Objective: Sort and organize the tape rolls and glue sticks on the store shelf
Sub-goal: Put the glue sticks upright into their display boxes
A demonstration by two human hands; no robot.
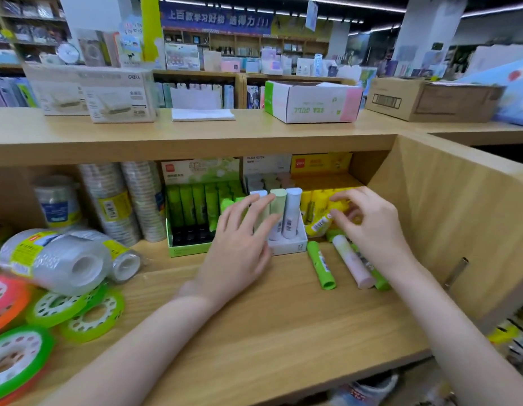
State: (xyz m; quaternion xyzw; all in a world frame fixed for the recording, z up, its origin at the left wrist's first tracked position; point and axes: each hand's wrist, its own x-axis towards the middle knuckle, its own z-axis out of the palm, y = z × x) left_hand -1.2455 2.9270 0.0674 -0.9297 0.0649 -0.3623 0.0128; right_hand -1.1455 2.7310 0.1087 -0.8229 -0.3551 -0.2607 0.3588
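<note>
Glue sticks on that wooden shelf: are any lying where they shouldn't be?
Yes. A bright green glue stick, a pale pink-and-cream glue stick and another green stick partly hidden behind it lie flat on the wooden shelf board, in front of the display boxes where the rest stand upright.

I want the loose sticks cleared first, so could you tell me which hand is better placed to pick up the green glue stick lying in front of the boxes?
Probably the right hand: it hovers just behind the green glue stick, while the left hand rests farther left against the white box.
</note>
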